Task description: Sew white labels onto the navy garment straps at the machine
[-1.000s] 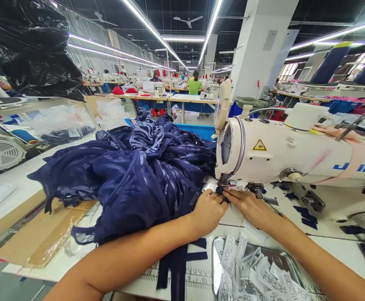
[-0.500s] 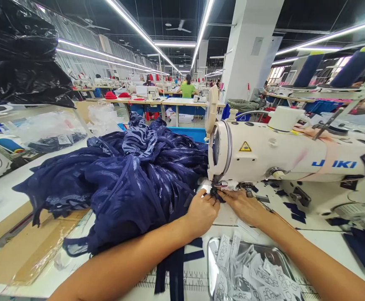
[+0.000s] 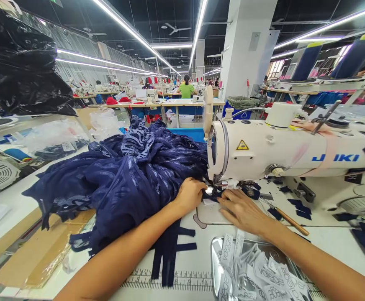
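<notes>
At the sewing machine (image 3: 264,146), my left hand (image 3: 190,195) is closed, its fingertips pinching the edge of navy fabric (image 3: 157,196) left of the needle area. The fabric lies in a big heap with a pale wavy pattern, and straps hang from its near side. My right hand (image 3: 242,210) lies flat on the machine bed to the right of the presser foot (image 3: 213,190), fingers stretched and thumb apart. Its fingertips touch a small dark piece of fabric (image 3: 215,197) under the foot. The fingertips of my left hand are partly hidden.
A metal tray (image 3: 214,259) of printed white labels (image 3: 264,271) stands in front. A wooden-handled tool (image 3: 292,221) and navy scraps (image 3: 300,209) lie right of my right hand. Cardboard (image 3: 16,259) sits at left; a blue bin (image 3: 190,133) stands behind the heap.
My left hand has moved left, away from the needle, and my right hand has spread and shifted slightly right. The gap between them is wider, showing more of the machine bed.
</notes>
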The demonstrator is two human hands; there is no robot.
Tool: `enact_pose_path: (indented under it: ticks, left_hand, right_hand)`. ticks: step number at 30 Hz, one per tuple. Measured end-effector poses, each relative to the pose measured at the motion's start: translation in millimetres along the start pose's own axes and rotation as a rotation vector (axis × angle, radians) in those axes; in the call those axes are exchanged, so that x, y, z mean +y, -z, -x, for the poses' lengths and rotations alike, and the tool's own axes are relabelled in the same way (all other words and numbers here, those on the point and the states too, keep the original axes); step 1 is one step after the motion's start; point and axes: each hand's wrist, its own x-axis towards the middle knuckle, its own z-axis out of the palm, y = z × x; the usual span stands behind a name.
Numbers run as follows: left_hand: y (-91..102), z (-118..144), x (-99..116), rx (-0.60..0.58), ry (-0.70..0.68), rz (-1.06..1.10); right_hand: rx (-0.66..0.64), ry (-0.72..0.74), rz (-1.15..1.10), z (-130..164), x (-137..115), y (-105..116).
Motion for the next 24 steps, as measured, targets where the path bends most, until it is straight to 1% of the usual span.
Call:
enact_pose_path:
  ticks: [2, 4, 7, 9, 11, 14, 18, 21, 24]
  left_hand:
    - [1.3, 0, 1, 0.030, 0.011, 0.054]
    - [3.5, 4, 3, 0.068, -0.042, 0.045]
    - [6.3, 12, 7, 0.096, -0.188, -0.095]
    - [6.3, 15, 8, 0.074, -0.267, -0.202]
    - [4.6, 15, 9, 0.051, -0.310, -0.271]
    - [-0.1, 13, 9, 0.045, -0.346, -0.312]
    - [-5.6, 11, 8, 0.058, -0.392, -0.319]
    - [-7.9, 10, 10, 0.075, -0.408, -0.323]
    - [-10.5, 8, 14, 0.069, -0.401, -0.325]
  right_hand:
    - [0.023, 0.003, 0.000, 0, 1, -2]
    - [0.039, 0.016, 0.003, 1, 4, -4]
    - [0.056, 0.022, -0.001, 1, 7, -7]
    - [0.062, 0.016, -0.018, 1, 7, -8]
    - [0.072, 0.007, -0.046, 2, 6, -9]
    - [0.084, -0.009, -0.094, 3, 8, -10]
    - [0.053, -0.029, -0.177, 4, 14, -11]
    - [0.037, -0.036, -0.232, 5, 17, -11]
    - [0.030, -0.030, -0.277, 5, 19, -11]
